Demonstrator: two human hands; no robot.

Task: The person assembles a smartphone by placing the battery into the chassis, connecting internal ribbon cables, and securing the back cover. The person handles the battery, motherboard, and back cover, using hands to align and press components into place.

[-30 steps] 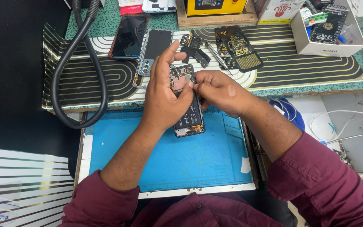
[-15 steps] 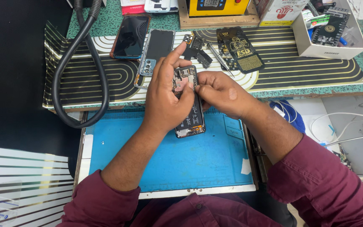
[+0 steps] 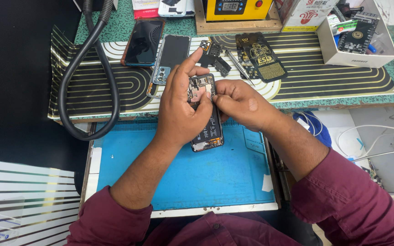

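Observation:
An opened smartphone (image 3: 208,130) with its back cover off shows its circuit board and black battery. My left hand (image 3: 181,109) grips it from the left side, thumb across the board, index finger raised. My right hand (image 3: 240,102) pinches at the upper part of the board with thumb and fingertips; whether it holds a small part or tool is hidden. The phone is held above the far edge of a blue work mat (image 3: 183,182).
A striped black-and-cream mat (image 3: 324,77) lies beyond, carrying a dark phone (image 3: 143,42), a phone back cover (image 3: 172,54), small black parts (image 3: 215,57) and a black pouch (image 3: 258,57). A black hose (image 3: 85,77) loops left. A white box (image 3: 356,41) sits far right, white cables (image 3: 379,141) lie right.
Both hands stay on the opened phone. My left index finger has lifted a little and my right fingertips have shifted slightly on the upper board.

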